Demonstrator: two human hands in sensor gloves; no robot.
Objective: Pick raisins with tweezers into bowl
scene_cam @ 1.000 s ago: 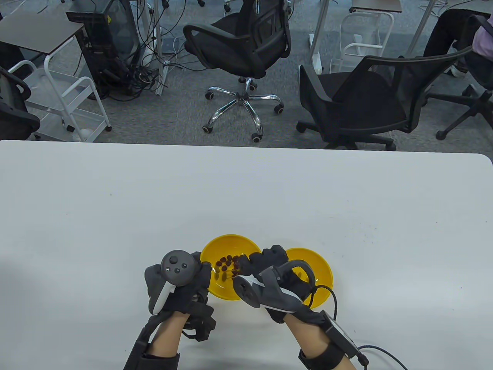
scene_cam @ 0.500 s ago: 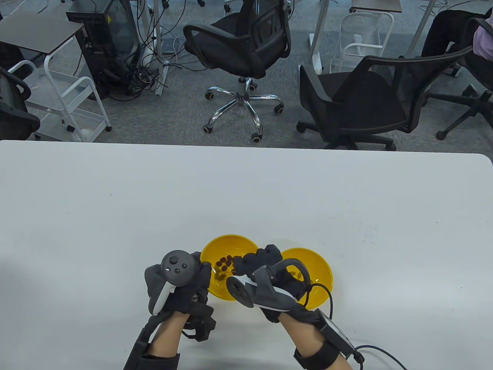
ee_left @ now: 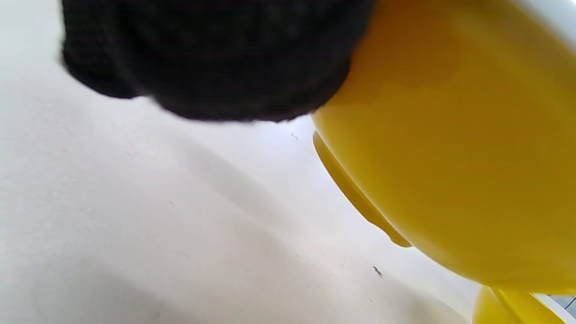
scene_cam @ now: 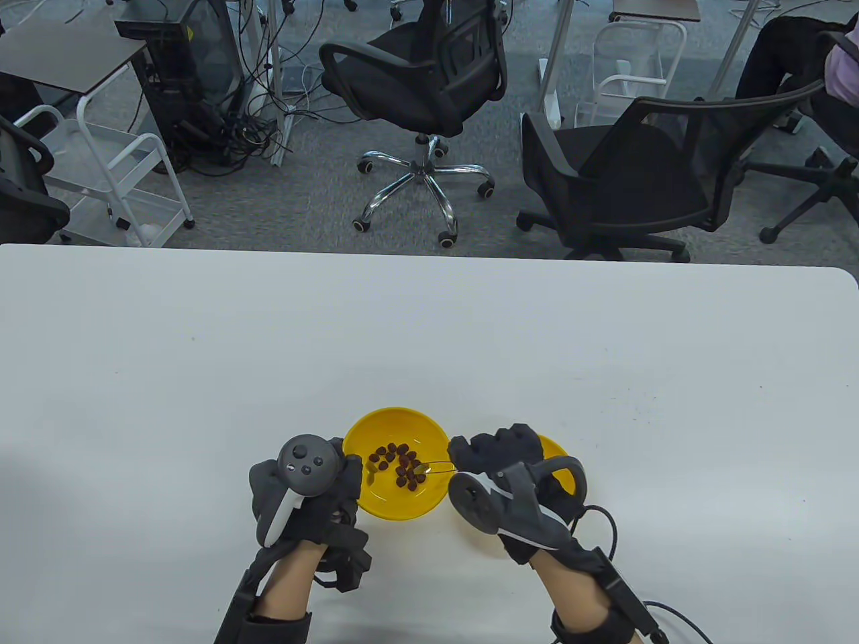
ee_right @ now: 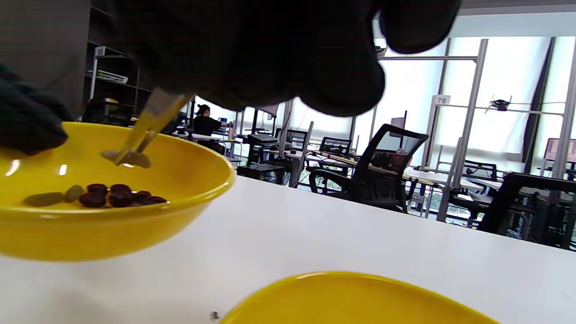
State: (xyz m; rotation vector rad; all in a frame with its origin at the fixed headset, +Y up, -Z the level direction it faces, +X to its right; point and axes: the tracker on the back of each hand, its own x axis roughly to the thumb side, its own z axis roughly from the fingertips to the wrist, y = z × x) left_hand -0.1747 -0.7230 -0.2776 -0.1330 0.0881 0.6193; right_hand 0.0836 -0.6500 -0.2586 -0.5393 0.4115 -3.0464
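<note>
Raisins (scene_cam: 400, 465) — small, dark and wrinkled — lie heaped in the deep yellow plastic bowl (scene_cam: 376, 424) at lower centre of the table view, so much of the picking looks done. The right hand (scene_cam: 500, 456) pinches thin metal tweezers (scene_cam: 439, 467), whose tips reach over that bowl's right rim; the right wrist view shows them squeezed on one raisin (ee_right: 132, 158) above the pile, not yet dropped. The left hand (scene_cam: 305, 486) rests against the bowl's left side; whether its fingers grip cannot be told. What remains in the shallow yellow dish (scene_cam: 557, 448) at lower right is hidden by the right hand.
</note>
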